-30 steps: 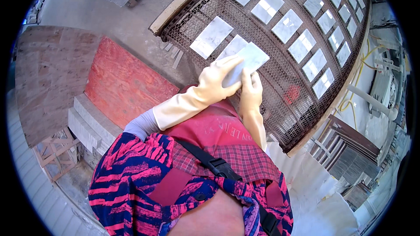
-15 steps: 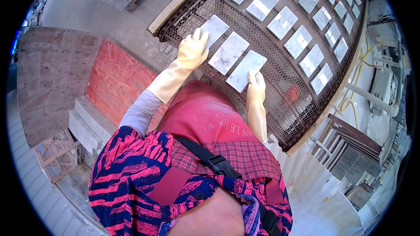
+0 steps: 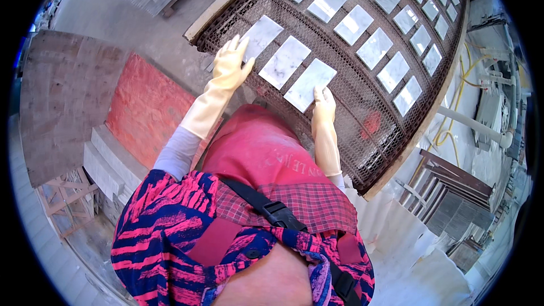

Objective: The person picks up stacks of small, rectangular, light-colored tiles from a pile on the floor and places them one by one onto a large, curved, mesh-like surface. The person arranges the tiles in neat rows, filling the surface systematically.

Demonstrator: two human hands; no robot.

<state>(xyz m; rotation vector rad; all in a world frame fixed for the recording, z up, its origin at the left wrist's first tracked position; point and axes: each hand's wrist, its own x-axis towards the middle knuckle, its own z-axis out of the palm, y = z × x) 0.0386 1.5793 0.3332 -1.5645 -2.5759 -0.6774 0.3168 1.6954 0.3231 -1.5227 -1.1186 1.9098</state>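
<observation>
Three white, grey-veined marble tiles lie in a row on a wire-mesh rack. My left hand [image 3: 229,67], in a cream rubber glove, is open beside the left tile [image 3: 263,35], with its fingers stretched out along that tile's outer edge. The middle tile [image 3: 285,62] lies flat and untouched, a narrow gap on either side. At the near right edge of the right tile [image 3: 310,84], my gloved right hand [image 3: 323,109] is closed on the rim, fingertips on its upper face. The underside of that grip is hidden.
More rows of pale tiles [image 3: 354,24] cover the mesh rack [image 3: 362,102] farther off. A light-coloured rail [image 3: 218,4] edges its left side. Red board [image 3: 144,110] and stacked stone slabs [image 3: 105,161] stand at left; a yellow hose [image 3: 453,136] hangs at right.
My left hand has loosened from the left tile's edge, its fingers straighter and more spread. My right hand keeps its hold on the right tile. The whole view has shifted slightly.
</observation>
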